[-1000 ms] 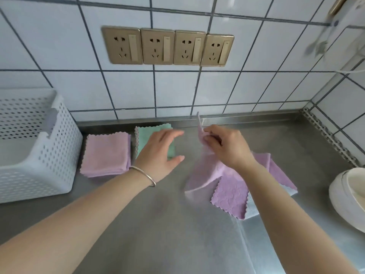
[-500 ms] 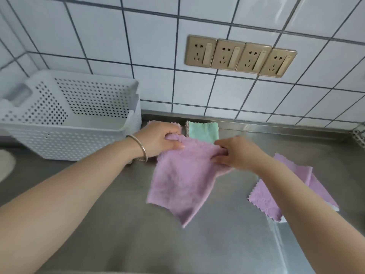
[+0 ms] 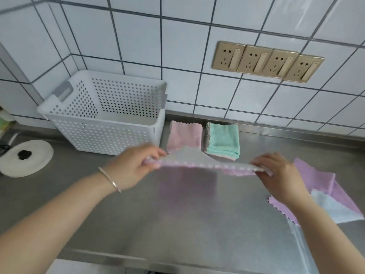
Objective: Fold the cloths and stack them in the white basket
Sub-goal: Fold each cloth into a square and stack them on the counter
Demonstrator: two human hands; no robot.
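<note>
1. Both hands pinch the purple cloth [image 3: 199, 162]: left hand [image 3: 134, 167] clamps one corner, right hand [image 3: 280, 173] clamps the opposite one, stretching it flat above the steel counter [image 3: 177, 224].
2. Fluffy microfibre, scalloped edge, greyish upper face.
3. Right of the white basket [image 3: 102, 133], a perforated plastic box, lie a folded pink cloth [image 3: 184, 136] and a folded green cloth [image 3: 223, 140]; the held cloth hangs just in front of them.
4. Further right of the basket, loose purple cloths [image 3: 316, 182] sprawl.

Both hands [image 3: 134, 167] [image 3: 276, 173] stretch purple cloth [image 3: 197, 161] taut.
</note>
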